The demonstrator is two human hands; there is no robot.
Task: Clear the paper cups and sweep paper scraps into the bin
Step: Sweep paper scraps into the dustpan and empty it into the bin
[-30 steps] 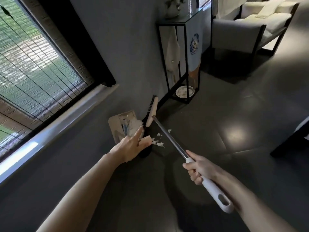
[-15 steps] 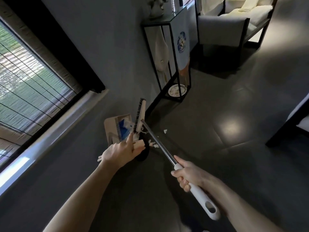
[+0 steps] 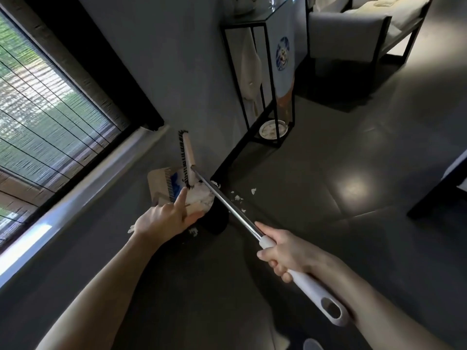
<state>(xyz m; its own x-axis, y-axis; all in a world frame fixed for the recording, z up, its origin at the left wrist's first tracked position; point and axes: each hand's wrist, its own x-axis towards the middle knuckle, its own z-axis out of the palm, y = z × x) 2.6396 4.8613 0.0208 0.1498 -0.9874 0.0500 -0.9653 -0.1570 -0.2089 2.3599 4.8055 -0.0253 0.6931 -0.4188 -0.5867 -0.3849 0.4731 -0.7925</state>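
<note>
Broom handle gripped in right hand; left hand holds dustpan, index finger extended.

A home living room: cushioned sofa, black-framed console table, blind-covered window, dark tiled floor.

Shiny polished metal: broom shaft. Matt white plastic: end sleeve. Smooth beige plastic: broom head, w/ black bristles, & dustpan. Crumpled white paper scraps. Dark floor tiles, smooth, soft sheen.
</note>
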